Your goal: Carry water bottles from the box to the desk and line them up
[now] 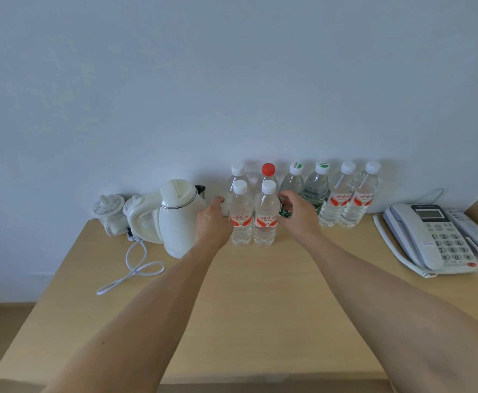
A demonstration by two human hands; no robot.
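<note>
Several clear water bottles stand on the wooden desk [260, 293] against the wall. The back row has white, red and green-marked caps, including a red-capped bottle [268, 169]. In front stand two white-capped bottles with red labels, the left front bottle [241, 222] and the right front bottle [265, 222], side by side. My left hand [213, 219] is just left of the left front bottle, thumb up, not wrapped around it. My right hand [299, 212] is just right of the right front bottle, its fingers loosely curled in front of a green-labelled bottle [291, 181]. The box is out of view.
A white electric kettle [179, 219] with a looped cord [135, 268] stands left of the bottles, with white lidded cups [108, 208] behind it. A grey desk telephone [430, 236] and a remote lie at the right. A bare strip of desk lies along its near edge.
</note>
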